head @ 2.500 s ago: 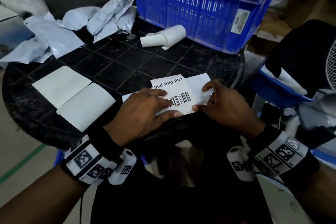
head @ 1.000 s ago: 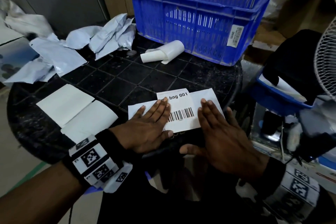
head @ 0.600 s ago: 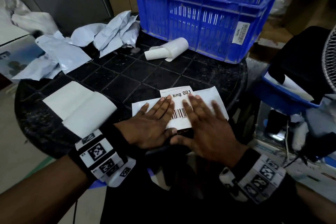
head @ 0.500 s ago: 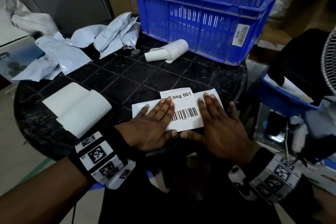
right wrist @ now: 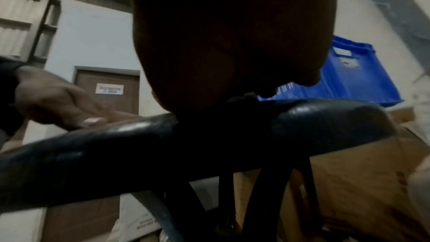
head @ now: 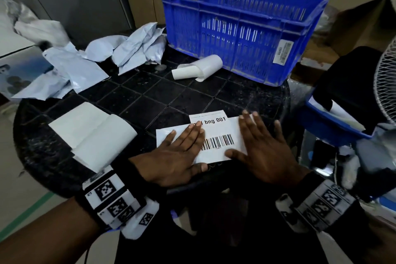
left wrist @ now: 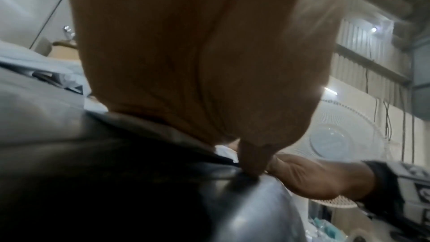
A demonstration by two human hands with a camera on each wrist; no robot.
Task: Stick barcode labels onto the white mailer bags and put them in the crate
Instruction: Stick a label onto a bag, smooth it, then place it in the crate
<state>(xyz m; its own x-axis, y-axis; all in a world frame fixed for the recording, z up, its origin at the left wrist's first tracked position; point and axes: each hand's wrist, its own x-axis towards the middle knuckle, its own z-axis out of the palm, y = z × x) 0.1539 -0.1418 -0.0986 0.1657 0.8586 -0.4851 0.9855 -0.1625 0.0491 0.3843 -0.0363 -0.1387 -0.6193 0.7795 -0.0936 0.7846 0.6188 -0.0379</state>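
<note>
A white mailer bag (head: 166, 136) lies flat at the near edge of the round black table (head: 167, 94). A barcode label (head: 218, 135) reading "bng 001" sits on top of it. My left hand (head: 177, 156) lies flat with straight fingers on the bag's left half and the label's left edge. My right hand (head: 261, 148) presses flat on the label's right side. The blue crate (head: 242, 34) stands at the table's far right. In the wrist views only the palms show, the left hand (left wrist: 200, 58) and the right hand (right wrist: 232, 40), against the table rim.
Several crumpled white mailer bags (head: 132, 47) lie at the far left. A stack of blank labels (head: 92, 135) sits near left, and a curled backing strip (head: 199, 67) lies before the crate. A white fan (head: 385, 83) and a blue bin (head: 334, 122) stand to the right.
My right hand has slid rightward across the label, uncovering the barcode. The left hand has stayed flat on the bag.
</note>
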